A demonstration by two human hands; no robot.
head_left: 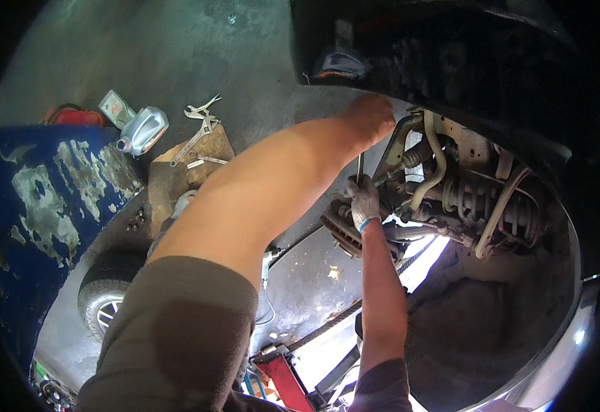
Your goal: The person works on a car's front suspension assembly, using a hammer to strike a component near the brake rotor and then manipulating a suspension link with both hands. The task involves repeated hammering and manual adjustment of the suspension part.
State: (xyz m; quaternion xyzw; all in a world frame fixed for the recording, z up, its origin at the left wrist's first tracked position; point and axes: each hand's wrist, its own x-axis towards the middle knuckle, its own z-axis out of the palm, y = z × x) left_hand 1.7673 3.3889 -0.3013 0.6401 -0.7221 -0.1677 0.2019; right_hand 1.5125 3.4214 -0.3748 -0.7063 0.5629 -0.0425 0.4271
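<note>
My left arm stretches across the middle to the wheel well, its short sleeve rolled near the shoulder; my left hand [375, 117] is at the fender's lower edge, fingers not clear. Below it, my right hand [365, 200], in a pale glove, closes on an upright metal rod [360, 163], whose upper part runs toward the left hand. The right hand is beside a brake disc [341, 235] and suspension parts, including a coil spring [475, 202] and a curved pale bar [432, 161].
Dark fender [437, 62] overhead. At left, a worn blue panel [32, 206], silver jug [145, 130], red object [73, 118], wrenches [193, 141] on cardboard [166, 178], and a wheel [97, 302]. A red jack-like tool [282, 374] lies low, near a cable and hose.
</note>
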